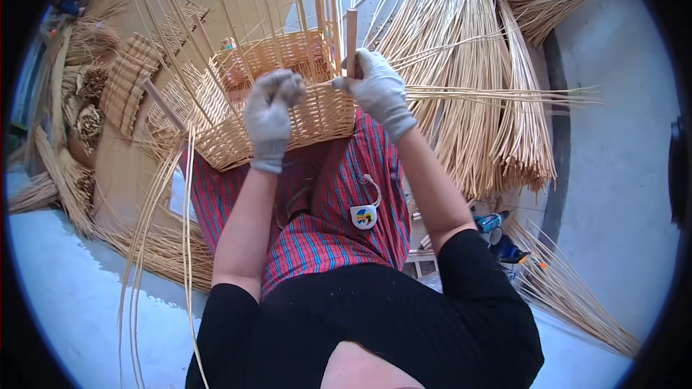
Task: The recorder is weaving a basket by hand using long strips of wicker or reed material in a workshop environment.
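A partly woven wicker basket rests on my lap, with upright rods rising from its walls. My left hand, in a pale work glove, is above the near wall with its fingers curled closed; whatever may be in them is too small to make out. At the right corner, my gloved right hand is closed on wicker strands that stretch out to the right. Its fingers are against a flat wooden corner stake. More loose strands hang down from the basket's left corner.
A big bundle of wicker rods lies to the right of the basket. A round tape measure lies on my checked apron. Near my right elbow is a power drill. Woven panels and more bundles occupy the left side.
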Demonstrator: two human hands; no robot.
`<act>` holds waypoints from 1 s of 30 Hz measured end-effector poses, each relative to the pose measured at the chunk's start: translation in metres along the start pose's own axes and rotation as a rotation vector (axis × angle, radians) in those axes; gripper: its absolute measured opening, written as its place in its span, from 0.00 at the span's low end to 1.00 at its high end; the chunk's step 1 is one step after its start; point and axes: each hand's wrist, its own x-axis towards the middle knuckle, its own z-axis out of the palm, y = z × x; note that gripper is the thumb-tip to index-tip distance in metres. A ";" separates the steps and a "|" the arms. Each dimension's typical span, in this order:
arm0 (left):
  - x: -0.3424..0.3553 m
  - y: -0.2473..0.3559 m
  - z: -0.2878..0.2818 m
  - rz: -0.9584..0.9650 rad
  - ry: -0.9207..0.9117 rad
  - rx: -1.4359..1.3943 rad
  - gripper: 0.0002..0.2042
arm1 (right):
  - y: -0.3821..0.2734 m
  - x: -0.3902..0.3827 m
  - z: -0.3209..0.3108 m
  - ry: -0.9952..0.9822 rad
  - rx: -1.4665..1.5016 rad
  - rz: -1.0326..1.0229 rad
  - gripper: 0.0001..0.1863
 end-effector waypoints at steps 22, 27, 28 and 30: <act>-0.075 0.034 -0.181 0.257 0.661 0.255 0.09 | -0.127 -0.090 0.095 -0.010 0.532 -0.451 0.13; -0.104 0.022 -0.182 0.110 0.493 0.344 0.14 | -0.214 -0.129 0.126 -0.313 0.437 -0.738 0.24; -0.105 0.017 -0.188 0.042 0.445 0.049 0.16 | -0.225 -0.128 0.129 -0.300 0.320 -0.749 0.23; -0.102 0.016 -0.208 -0.025 0.324 -0.316 0.21 | -0.237 -0.123 0.134 -0.260 0.240 -0.783 0.20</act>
